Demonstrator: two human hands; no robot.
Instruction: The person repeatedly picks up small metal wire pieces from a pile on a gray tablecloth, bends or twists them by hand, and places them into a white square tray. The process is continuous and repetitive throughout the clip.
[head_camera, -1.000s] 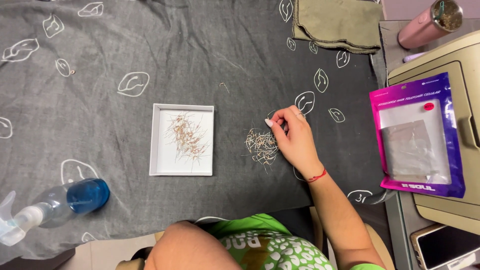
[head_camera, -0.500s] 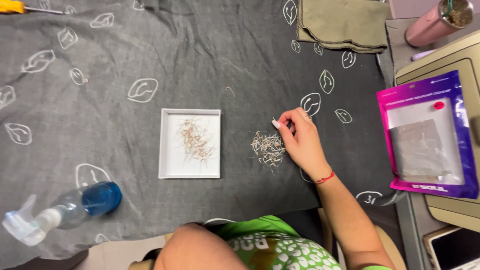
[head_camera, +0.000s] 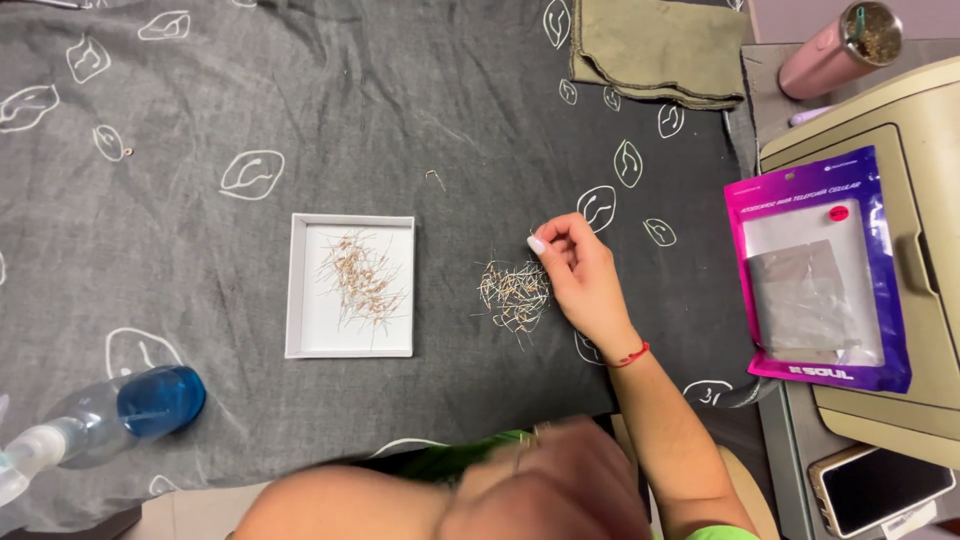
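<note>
Blurred left hand low, grip unclear; wire bits tiny.

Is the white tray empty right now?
No, the white tray holds a scatter of thin wire pieces, and a second loose pile lies on the grey cloth beside the right hand.

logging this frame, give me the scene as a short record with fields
surface: dark grey cloth with white leaf outlines
right hand: right hand at the loose pile of small wire pieces, fingertips pinched together
left hand: left hand blurred near the body, grip unclear
tray: white square tray holding more wire pieces
near left: spray bottle with blue liquid
right side: purple pouch
</note>
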